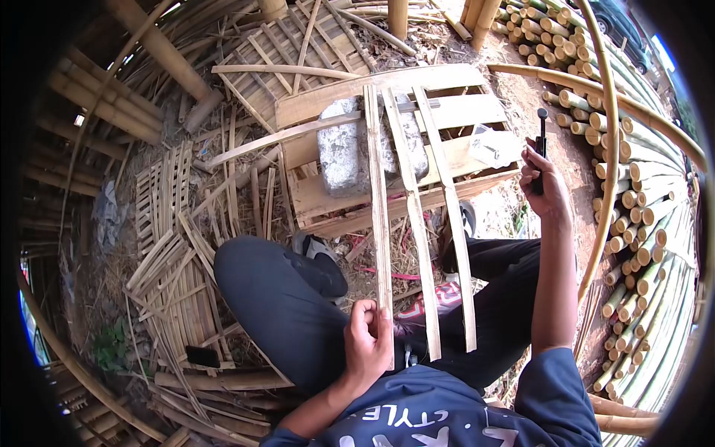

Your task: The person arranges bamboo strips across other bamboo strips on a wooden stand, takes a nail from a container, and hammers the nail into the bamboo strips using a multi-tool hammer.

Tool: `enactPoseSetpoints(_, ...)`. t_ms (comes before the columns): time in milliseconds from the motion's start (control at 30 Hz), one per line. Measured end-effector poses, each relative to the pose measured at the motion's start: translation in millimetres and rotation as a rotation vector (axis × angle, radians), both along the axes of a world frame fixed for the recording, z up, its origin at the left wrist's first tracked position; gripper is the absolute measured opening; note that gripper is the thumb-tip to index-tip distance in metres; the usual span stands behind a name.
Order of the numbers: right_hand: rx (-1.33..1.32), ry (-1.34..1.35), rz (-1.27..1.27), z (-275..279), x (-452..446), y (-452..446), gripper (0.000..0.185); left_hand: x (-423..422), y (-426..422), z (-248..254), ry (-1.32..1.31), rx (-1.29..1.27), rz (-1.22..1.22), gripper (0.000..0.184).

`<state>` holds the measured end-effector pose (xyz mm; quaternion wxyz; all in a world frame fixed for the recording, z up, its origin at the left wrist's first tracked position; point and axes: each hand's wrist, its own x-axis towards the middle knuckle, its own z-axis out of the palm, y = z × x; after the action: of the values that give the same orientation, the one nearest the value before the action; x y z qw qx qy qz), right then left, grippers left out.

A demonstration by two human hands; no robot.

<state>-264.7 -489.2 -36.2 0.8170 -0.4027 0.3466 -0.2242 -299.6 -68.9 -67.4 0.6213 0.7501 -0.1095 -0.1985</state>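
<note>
My left hand (366,344) is closed around the near end of a long bamboo strip (378,216), the leftmost of three. The other two strips, a middle bamboo strip (414,223) and a right bamboo strip (449,194), lie beside it, pointing toward my lap. Their far ends rest over a crosswise slat (287,134) on a grey stone block (339,153). At the right, my right hand (547,182) is raised and wrapped around a black hand tool (542,141) with a slim shaft and a small knobbed end; its exact kind is unclear.
The block sits on a low wooden slatted platform (439,76) between my legs. A clear plastic bag (493,147) lies at its right. Cut bamboo poles (640,194) are stacked along the right. Woven bamboo panels (164,194) and a dark phone-like object (202,357) are at left.
</note>
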Motion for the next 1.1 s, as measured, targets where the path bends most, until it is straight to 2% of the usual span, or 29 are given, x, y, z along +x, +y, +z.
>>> enactPoseSetpoints(167,-0.065,0.047,0.012,6.1,3.5,11.2,0.038,-3.8,-0.4,5.7,0.06,-0.001,0.025,0.009)
enactPoseSetpoints(500,-0.046,0.03,0.009,0.3,0.9,6.5,0.02,-8.3,-0.7,1.0,0.132,-0.08,0.039,0.013)
enactPoseSetpoints(733,-0.056,0.008,0.034,0.6,1.9,8.5,0.019,-6.4,-1.5,-9.3,0.344,-0.402,-0.03,0.018)
enactPoseSetpoints(833,-0.048,0.008,0.032,-0.1,-0.4,8.1,0.02,-4.4,-0.9,-9.0,0.363,-0.431,-0.049,0.025)
enactPoseSetpoints(1100,-0.043,0.024,0.01,2.1,1.1,8.9,0.021,1.3,-0.2,-14.4,0.354,-0.395,-0.06,0.028)
